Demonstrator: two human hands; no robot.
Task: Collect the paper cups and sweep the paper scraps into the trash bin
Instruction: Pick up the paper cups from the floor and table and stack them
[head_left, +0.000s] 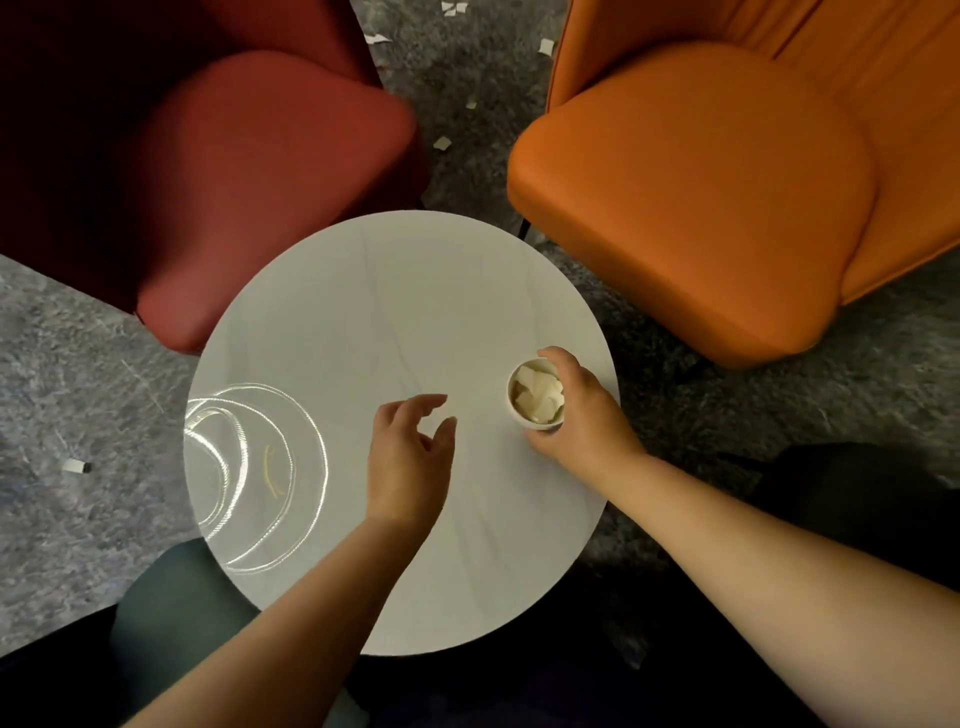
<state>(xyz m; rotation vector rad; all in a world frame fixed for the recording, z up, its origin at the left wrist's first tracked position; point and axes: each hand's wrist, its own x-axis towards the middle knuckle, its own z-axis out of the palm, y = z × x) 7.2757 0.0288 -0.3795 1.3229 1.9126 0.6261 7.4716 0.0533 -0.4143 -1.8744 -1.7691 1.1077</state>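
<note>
A white paper cup holding several paper scraps stands upright near the right edge of the round white table. My right hand grips the cup from its right side, with fingers curled round its wall. Over the table's middle, left of the cup, my left hand hovers with fingers loosely spread and nothing in it. Paper scraps lie on the grey carpet between the two chairs, and one more scrap lies on the floor at the left.
A dark red armchair stands behind the table at the left and an orange armchair at the right. Bright ring-shaped light reflections show on the table's left part. Grey carpet surrounds the table.
</note>
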